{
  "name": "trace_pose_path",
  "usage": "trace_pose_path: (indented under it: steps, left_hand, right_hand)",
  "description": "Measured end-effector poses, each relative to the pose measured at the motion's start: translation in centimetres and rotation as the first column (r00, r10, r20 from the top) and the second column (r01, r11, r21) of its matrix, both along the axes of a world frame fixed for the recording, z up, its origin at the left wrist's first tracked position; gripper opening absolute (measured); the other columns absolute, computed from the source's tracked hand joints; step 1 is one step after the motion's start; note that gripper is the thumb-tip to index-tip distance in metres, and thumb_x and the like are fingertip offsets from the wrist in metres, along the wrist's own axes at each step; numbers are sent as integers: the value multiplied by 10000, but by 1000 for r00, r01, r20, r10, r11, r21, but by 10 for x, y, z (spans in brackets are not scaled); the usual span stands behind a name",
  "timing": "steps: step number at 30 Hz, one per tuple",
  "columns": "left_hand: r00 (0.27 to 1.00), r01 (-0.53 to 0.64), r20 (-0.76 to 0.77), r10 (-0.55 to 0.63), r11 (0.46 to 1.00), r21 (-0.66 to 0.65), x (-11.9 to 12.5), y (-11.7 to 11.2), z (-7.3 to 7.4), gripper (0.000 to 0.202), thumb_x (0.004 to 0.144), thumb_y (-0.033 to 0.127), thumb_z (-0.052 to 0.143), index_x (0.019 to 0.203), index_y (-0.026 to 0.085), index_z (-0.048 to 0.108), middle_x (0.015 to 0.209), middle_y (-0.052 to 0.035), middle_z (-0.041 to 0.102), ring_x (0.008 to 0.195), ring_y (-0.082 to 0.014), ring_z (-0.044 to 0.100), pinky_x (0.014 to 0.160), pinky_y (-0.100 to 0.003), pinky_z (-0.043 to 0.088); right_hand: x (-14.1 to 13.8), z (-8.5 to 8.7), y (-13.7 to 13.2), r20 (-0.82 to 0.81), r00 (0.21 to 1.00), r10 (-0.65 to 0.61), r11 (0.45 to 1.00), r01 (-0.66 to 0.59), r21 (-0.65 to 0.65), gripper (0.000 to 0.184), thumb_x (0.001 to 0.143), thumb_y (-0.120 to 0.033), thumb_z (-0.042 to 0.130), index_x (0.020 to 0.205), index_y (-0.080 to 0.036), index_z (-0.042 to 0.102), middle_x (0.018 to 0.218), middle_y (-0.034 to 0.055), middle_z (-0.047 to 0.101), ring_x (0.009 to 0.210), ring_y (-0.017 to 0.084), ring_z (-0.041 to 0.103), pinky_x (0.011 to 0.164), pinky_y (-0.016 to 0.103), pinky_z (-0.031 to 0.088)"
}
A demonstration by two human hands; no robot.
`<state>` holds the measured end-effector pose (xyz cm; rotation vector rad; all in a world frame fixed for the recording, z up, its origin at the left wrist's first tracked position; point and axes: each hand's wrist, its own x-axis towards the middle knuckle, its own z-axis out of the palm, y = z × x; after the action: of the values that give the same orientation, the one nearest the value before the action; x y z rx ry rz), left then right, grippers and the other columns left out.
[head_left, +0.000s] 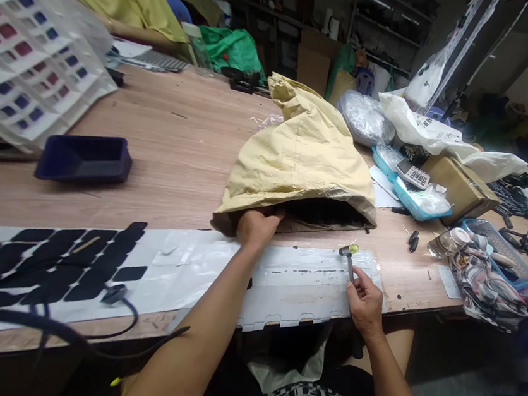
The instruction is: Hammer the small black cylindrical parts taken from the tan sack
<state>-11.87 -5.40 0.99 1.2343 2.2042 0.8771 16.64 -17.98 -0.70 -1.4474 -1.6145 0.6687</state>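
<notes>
A pale yellow sack [305,149] lies on the table with its dark mouth facing me. My left hand [257,228] reaches into the left part of that mouth, and its fingers are hidden inside. Dark contents show in the opening, too dim to make out. In my right hand [365,302] is a small hammer [350,268] with a dark handle and a yellow-green end on its head. It is held upright above the white sheet [301,291] at the table's front edge.
Black rounded pieces [57,257] lie in rows on the sheet at left, with a black cable [132,310] across. A dark blue tray [85,157] and a white basket [36,64] stand beyond. At right are a calculator [413,174], jar [449,243] and patterned cloth [485,283].
</notes>
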Motion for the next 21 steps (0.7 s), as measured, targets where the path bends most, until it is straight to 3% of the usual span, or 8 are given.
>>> trace_pose_path:
  steps: [2,4,7,9,17,21]
  left_hand:
    - [996,83,-27,-82,997,13,3,-25,5,382,776,508,667,932,181,788,877,-103,738,869,-315,678,721,-370,495]
    - [963,267,-46,-264,961,69,10,-52,6,311,756,462,699,920,216,796,891,-58,726,834,-254,658,715,-330,479]
    - [833,552,-58,-550,820,153,24,-83,0,232,763,395,721,924,248,800,881,-36,711,883,-234,610,781,-330,464]
    - [766,639,-56,-640,751,167,33,-93,-8,190,767,368,739,911,259,799,851,-30,700,910,-239,578,817,-345,448]
    - [771,634,-93,-630,743,216,42,-94,-25,166,781,338,762,930,267,783,848,-20,679,906,-234,533,839,-366,408]
    - [771,634,-101,-629,741,220,42,-95,-27,166,787,326,761,938,264,784,846,-20,675,905,-230,534,835,-362,403]
  right_hand:
    - [-1,2,0,-4,1000,-3,1000,3,0,401,888,-285,588,1241,-124,687,701,-20,528,545,108,467,530,228,428]
    - [-1,4,0,-1,1000,-7,1000,7,0,407,883,-290,594,1240,-118,688,697,-17,536,547,113,474,532,232,435]
    - [-1,4,0,3,1000,-8,1000,8,4,418,879,-294,599,1249,-121,686,707,-10,560,563,119,496,546,236,457]
    - [-1,2,1,-1,1000,-9,1000,9,4,427,879,-299,601,1255,-115,682,713,-6,567,569,120,503,545,235,463]
    - [-1,4,-5,28,1000,-2,998,0,68,431,888,-283,599,1263,-86,677,718,-2,562,522,97,451,479,224,422]
    - [-11,13,-22,73,994,84,991,-91,103,405,896,-240,592,1268,-107,679,725,-1,573,497,87,438,463,219,412]
